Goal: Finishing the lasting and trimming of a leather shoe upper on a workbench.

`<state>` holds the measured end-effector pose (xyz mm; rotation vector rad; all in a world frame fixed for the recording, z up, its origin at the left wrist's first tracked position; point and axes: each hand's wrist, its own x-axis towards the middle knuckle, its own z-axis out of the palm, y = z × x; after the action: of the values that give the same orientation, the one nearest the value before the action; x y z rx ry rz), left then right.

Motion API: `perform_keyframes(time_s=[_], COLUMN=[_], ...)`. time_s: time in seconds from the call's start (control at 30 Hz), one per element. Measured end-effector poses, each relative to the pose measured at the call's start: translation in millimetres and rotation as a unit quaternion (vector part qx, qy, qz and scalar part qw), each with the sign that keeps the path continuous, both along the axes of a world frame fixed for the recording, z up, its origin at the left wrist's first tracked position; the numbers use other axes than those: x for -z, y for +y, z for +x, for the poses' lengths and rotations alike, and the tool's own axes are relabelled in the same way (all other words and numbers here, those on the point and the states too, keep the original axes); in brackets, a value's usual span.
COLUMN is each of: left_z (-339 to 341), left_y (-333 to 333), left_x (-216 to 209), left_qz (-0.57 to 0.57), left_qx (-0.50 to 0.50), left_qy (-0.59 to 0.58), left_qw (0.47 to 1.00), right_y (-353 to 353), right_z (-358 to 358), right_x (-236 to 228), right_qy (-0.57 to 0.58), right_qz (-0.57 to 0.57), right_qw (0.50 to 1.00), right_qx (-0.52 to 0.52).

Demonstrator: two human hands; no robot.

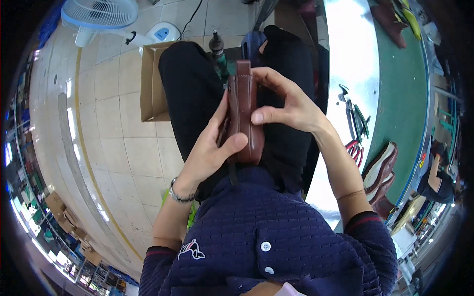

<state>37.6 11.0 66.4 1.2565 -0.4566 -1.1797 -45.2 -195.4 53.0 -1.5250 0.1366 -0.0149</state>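
Note:
Over my lap I hold a brown leather shoe upper, stitched along its length, with a narrow tab standing up at its far end. My left hand grips its left side, thumb pressed on the near part. On the right side, my right hand has its thumb against the leather and its fingers curled round the far end, partly hidden. A green post with a metal tip stands between my knees, just beyond the upper.
On the metal bench top at my right lie hand tools and red-handled pliers. Brown shoes rest on the green belt. At left are a cardboard box and a fan. Another person works far right.

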Motion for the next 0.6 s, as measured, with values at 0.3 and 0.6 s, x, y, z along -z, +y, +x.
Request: perform_keyframes(time_s=[0.3,0.6], left_z=[-10,-4], left_y=[32,19], left_x=[-18,-17], left_qz=[0.101,0.112], left_qx=[0.008,0.013], left_qy=[-0.01,-0.081], left_qw=[0.995,0.99], right_y=[13,16], right_z=[-7,9], right_x=[-29,-46], right_qy=[0.116,0.15], right_qz=[-0.002,-0.048], right_qw=[0.988,0.985], right_qx=[-0.099,-0.063])
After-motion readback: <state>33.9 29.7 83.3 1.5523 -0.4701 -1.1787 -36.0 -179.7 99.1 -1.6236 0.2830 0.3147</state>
